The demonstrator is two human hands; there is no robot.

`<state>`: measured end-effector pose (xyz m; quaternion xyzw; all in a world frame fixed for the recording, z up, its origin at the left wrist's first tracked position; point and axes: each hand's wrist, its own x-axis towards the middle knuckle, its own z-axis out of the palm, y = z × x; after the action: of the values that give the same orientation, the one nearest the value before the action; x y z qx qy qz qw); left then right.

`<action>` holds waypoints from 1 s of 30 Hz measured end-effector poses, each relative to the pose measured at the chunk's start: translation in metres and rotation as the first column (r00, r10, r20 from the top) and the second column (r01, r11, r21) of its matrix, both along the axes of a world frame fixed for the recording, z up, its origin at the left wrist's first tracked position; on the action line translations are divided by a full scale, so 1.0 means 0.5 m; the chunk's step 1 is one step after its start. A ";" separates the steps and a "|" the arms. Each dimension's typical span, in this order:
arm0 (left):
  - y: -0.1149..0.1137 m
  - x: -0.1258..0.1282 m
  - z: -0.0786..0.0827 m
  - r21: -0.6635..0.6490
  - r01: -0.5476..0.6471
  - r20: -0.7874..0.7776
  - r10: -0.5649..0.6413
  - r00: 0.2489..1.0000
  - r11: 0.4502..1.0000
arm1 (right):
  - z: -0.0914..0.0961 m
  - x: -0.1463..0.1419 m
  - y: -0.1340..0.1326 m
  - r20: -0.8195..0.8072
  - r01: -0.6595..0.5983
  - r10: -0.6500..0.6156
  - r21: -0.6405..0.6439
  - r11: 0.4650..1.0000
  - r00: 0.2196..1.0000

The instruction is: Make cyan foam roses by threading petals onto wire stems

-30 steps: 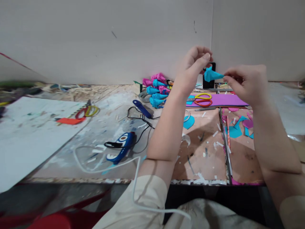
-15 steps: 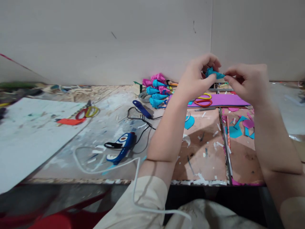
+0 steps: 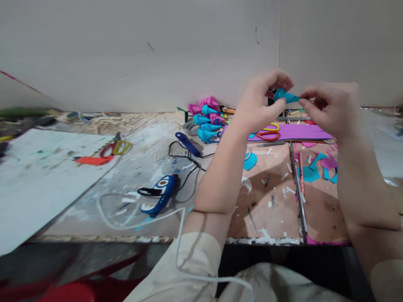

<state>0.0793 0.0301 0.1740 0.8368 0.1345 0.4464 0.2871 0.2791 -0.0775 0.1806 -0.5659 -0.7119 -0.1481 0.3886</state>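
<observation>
Both hands are raised above the worktable, pinching a small blue paper cone (image 3: 285,96) between them. My left hand (image 3: 262,102) curls around its wide end, fingers closed. My right hand (image 3: 330,109) pinches its pointed tip from the right. Behind my left arm lies a pile of finished blue and pink paper cones (image 3: 206,117). A purple foam sheet (image 3: 299,132) with yellow and red scissors (image 3: 267,131) on it lies under my hands.
A blue glue gun (image 3: 160,193) with a black cord lies at the middle of the table, a white cable (image 3: 176,235) looping past it. A large white sheet (image 3: 37,176) and a second pair of scissors (image 3: 115,147) are at the left. Blue and pink scraps (image 3: 317,167) litter the right.
My left hand dropped from above the cone and closed around its wide end. The cone now sits lower and is mostly covered by my fingers; my right hand shifted slightly right.
</observation>
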 end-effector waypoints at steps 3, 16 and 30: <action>0.004 0.004 -0.006 -0.024 0.021 -0.003 -0.021 1.000 0.999 | 0.001 -0.001 -0.001 0.012 0.002 -0.002 0.015 1.000 1.000; 0.000 0.006 -0.005 -0.002 -0.005 -0.016 0.005 1.000 1.000 | -0.002 0.005 -0.004 -0.014 0.016 -0.015 0.034 0.999 1.000; -0.001 0.007 -0.003 0.038 -0.081 -0.001 0.081 0.997 0.996 | 0.001 0.003 -0.006 -0.017 0.019 -0.018 0.025 1.000 1.000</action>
<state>0.0826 0.0298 0.1727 0.8363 0.1603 0.4593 0.2528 0.2805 -0.0805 0.1810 -0.5687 -0.7015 -0.1560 0.4002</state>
